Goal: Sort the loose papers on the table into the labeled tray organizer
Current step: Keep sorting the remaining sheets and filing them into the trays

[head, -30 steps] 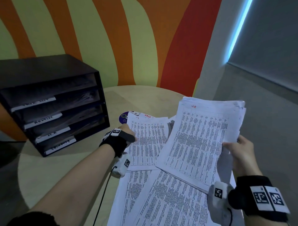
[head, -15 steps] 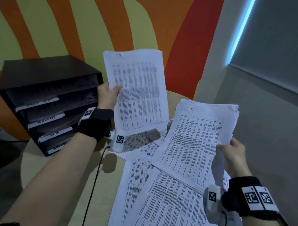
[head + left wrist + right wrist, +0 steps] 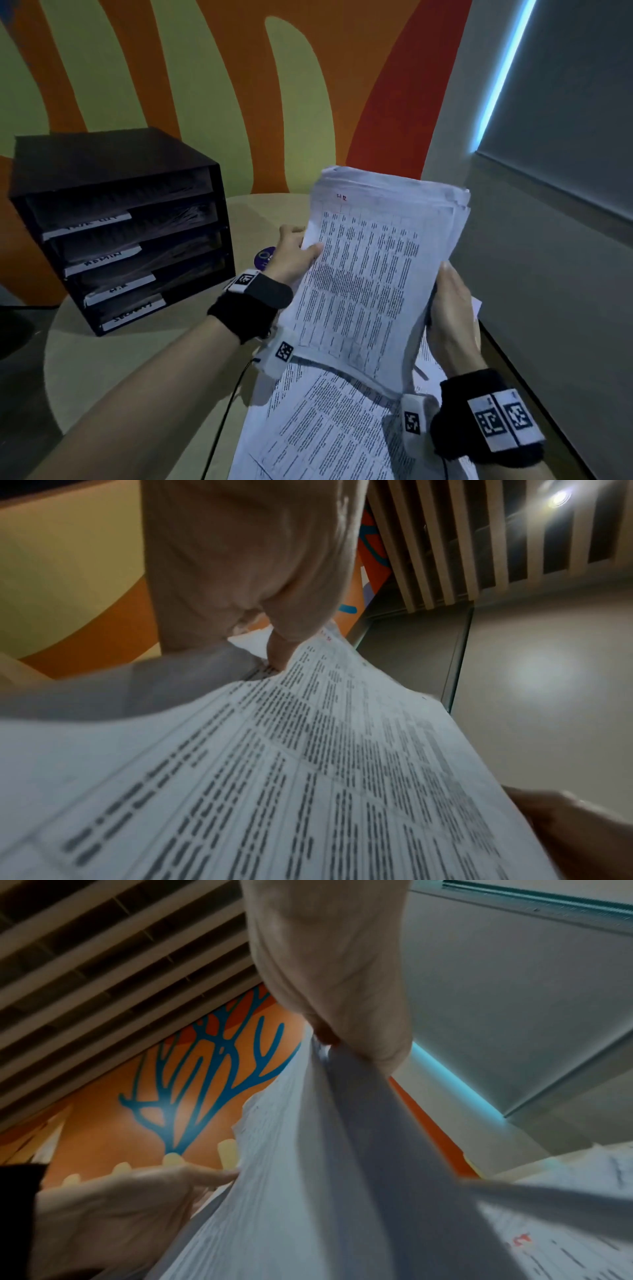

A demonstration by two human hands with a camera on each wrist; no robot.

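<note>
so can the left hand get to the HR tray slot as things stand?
Probably yes, once it lets go: the left hand grips the paper stack, but the HR slot faces it open-fronted, with nothing between them.

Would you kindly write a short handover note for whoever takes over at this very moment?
Left hand grips the left edge of the paper stack; right hand grips its right edge. Stack is held above the table, top sheet marked HR in red.
More papers lie loose on the table.
Tray organizer stands at left; its third label down appears to read HR.
Left: file the stack, then sort the rest.
</note>
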